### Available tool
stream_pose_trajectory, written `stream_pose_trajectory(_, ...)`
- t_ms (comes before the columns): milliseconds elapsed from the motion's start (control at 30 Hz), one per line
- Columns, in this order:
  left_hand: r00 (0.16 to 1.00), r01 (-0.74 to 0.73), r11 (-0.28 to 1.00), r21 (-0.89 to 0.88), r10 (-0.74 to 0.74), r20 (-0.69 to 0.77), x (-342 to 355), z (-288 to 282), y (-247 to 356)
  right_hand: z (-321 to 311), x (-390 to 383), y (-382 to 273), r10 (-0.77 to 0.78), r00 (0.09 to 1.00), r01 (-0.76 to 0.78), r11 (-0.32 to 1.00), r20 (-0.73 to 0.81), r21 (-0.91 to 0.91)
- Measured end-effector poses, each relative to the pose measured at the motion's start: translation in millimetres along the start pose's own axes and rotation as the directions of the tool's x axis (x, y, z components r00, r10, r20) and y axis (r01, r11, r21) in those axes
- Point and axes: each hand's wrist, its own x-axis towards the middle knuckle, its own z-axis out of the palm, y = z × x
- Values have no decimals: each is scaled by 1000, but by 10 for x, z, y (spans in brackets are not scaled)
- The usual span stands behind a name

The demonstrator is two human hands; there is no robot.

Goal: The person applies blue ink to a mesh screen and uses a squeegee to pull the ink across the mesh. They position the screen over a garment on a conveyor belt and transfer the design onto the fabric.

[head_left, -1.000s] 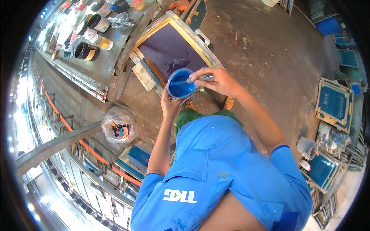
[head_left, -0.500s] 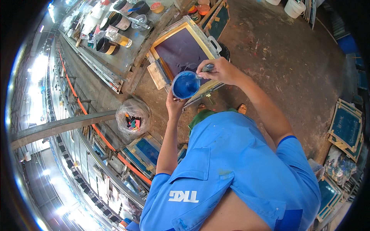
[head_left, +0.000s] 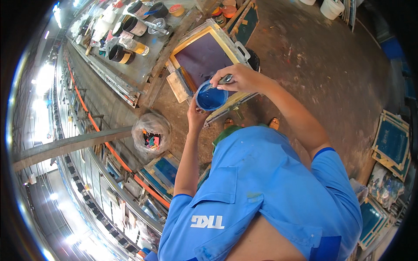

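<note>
My left hand (head_left: 197,114) is wrapped round a clear plastic tub of blue paint or ink (head_left: 212,100), holding it up in front of my body. In my right hand (head_left: 239,77) is a small tool with a dark handle (head_left: 225,79), gripped over the tub's far rim. The tool's working end is at the paint, and its shape cannot be made out. Just beyond the tub lies a framed printing screen (head_left: 202,54) with dark mesh and a yellowish border. A wooden-handled squeegee or block (head_left: 178,85) rests at the screen's left edge.
At the upper left, a worktable (head_left: 146,65) carries several tubs and an amber bottle (head_left: 138,46). A bag-lined bin (head_left: 150,130) stands left of my arm. More frames lean at the right (head_left: 392,141), and a white bucket (head_left: 332,8) stands far off.
My right hand has moved left with the tool, from the tub's right edge to over its far rim. The tub has shifted slightly right in my left hand.
</note>
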Motion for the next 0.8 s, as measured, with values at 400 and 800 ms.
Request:
stream_pose_trajectory(400,999,35,994,-105,-31,36,53,147,31,20,-119,247,85,918,-80,996,-388,29)
stream_pose_trajectory(800,1000,-19,998,68,20,-15,53,78,-88,-78,-157,181,198,935,-238,965,-294,-107)
